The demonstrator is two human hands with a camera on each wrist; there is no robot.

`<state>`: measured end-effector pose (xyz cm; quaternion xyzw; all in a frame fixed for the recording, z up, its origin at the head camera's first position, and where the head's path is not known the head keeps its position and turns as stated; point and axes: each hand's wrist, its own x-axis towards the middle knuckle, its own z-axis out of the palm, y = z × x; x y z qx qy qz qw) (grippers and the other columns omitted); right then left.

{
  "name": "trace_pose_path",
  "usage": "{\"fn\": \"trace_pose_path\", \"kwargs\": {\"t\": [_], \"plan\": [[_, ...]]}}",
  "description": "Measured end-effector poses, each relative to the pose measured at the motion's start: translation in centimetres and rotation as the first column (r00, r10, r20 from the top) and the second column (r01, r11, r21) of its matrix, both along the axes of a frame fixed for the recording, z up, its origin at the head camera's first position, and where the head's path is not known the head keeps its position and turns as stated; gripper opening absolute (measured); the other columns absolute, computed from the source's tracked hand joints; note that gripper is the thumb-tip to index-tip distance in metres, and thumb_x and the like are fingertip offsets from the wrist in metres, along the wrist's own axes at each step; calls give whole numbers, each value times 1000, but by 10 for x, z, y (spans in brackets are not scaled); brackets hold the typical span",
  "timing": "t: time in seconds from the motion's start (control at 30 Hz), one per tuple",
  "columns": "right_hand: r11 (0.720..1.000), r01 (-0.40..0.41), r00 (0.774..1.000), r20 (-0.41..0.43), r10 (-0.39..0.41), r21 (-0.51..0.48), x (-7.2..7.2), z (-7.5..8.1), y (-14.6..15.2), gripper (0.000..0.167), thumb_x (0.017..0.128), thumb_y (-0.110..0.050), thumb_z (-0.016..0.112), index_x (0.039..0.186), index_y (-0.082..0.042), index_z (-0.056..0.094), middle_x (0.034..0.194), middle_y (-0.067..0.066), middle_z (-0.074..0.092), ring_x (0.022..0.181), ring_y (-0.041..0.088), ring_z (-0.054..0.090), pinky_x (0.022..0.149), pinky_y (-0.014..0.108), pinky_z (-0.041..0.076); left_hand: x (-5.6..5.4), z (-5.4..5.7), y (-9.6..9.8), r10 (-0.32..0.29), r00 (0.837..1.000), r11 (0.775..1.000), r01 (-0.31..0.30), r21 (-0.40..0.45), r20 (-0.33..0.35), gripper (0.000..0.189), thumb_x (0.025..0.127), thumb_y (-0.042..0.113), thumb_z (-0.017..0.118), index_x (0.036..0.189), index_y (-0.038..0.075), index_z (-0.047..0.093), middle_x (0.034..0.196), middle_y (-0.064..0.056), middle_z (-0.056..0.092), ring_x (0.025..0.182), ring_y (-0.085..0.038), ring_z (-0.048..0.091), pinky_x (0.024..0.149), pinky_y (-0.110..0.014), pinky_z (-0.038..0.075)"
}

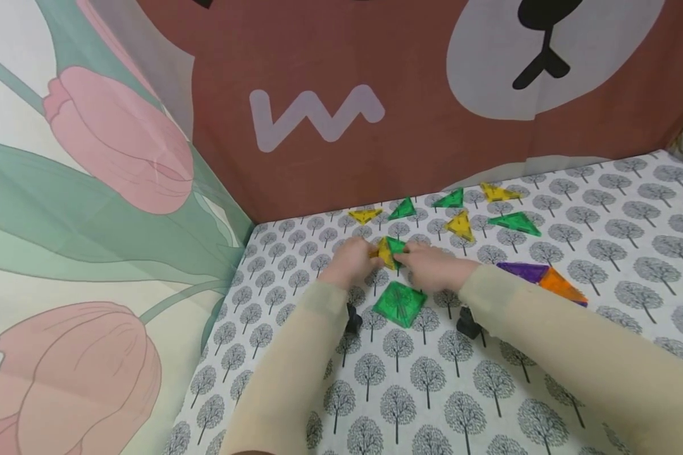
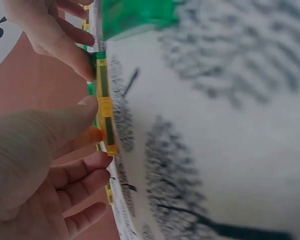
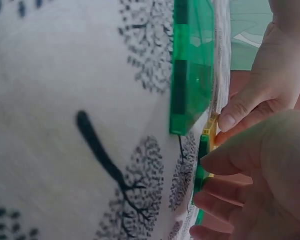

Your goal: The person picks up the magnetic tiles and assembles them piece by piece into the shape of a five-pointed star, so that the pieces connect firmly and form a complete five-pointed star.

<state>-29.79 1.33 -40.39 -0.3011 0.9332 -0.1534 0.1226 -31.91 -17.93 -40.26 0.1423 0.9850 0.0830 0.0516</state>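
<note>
- Toward the back edge of the cloth (image 1: 375,354), left of its middle: status?
- Left hand (image 1: 350,260): thumb and index pinch the yellow triangle (image 1: 382,254), other fingers loose. Green triangle (image 1: 397,244) touches it on the right.
- Aligned?
- Can't tell; might overlap. Main risk: fingertip grip only, so an uneven push could tilt yellow and split the seam.
- Middle?
- Larger green piece (image 1: 399,304), just frontward of the pair, between the wrists.
- Right hand (image 1: 432,265)?
- Thumb and fingers pinch the green triangle. Push too hard, it could ride over yellow. Dark wrist block (image 1: 468,323) hangs low; an inward swing could clip the larger green piece.
- Toward the right edge?
- Purple piece (image 1: 523,272) touches orange piece (image 1: 563,287), both close by the right sleeve (image 1: 512,316). Careless forearm sweep could shift both.
</note>
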Motion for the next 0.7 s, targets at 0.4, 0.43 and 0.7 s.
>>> {"fn": "trace_pose_path", "kwargs": {"t": [0.4, 0.43, 0.7], "plan": [[996, 60, 998, -32, -62, -59, -23, 46, 92, 59, 92, 4, 50, 150, -5, 41, 151, 29, 32, 137, 50, 29, 99, 62, 39, -18, 27, 28, 41, 999, 999, -40, -32, 33, 37, 105, 25, 51, 73, 11, 65, 73, -1, 56, 63, -16, 50, 60, -29, 44], [994, 85, 996, -22, -86, -66, -26, 51, 106, 59, 92, 5, 48, 150, -4, 40, 152, 31, 28, 137, 51, 26, 92, 59, 44, -20, 29, 31, 26, 1000, 999, -25, -49, 16, 34, 105, 25, 50, 83, 10, 71, 83, -1, 63, 72, -16, 56, 65, -29, 47], [977, 208, 978, 7, -208, -54, -47, 60, 206, 61, 89, 12, 40, 149, 4, 37, 146, 39, 29, 125, 53, 39, 79, 52, 45, -31, 42, 80, -104, 995, 990, 104, -98, 6, 35, 105, 20, 49, 138, 19, 61, 145, -3, 51, 136, -24, 41, 112, -41, 35]]}}
